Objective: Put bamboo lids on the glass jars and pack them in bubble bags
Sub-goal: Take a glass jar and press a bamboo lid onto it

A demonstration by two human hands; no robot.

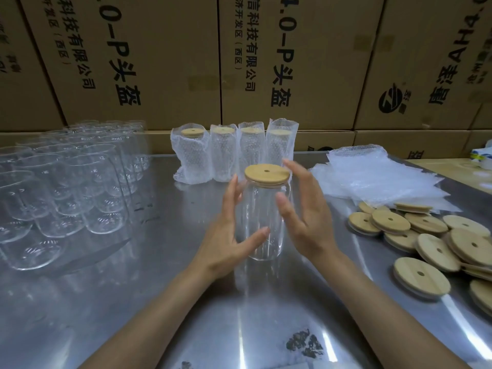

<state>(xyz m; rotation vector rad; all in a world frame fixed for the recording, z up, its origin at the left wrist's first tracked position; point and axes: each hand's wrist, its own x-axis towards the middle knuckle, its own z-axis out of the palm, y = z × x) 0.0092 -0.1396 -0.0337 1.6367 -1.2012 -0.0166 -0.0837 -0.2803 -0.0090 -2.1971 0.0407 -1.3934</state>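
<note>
One lidded jar [262, 214] stands before four bagged jars [234, 153].

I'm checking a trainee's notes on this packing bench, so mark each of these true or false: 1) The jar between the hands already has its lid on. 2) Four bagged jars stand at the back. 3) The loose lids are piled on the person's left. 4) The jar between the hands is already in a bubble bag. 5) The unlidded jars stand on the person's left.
1) True: a bamboo lid sits on the glass jar between the left hand and right hand.
2) True: four bagged jars.
3) False: the loose lids lie on the right.
4) False: it is bare glass; the empty bubble bags lie to the right.
5) True: the empty jars are on the left.
</note>
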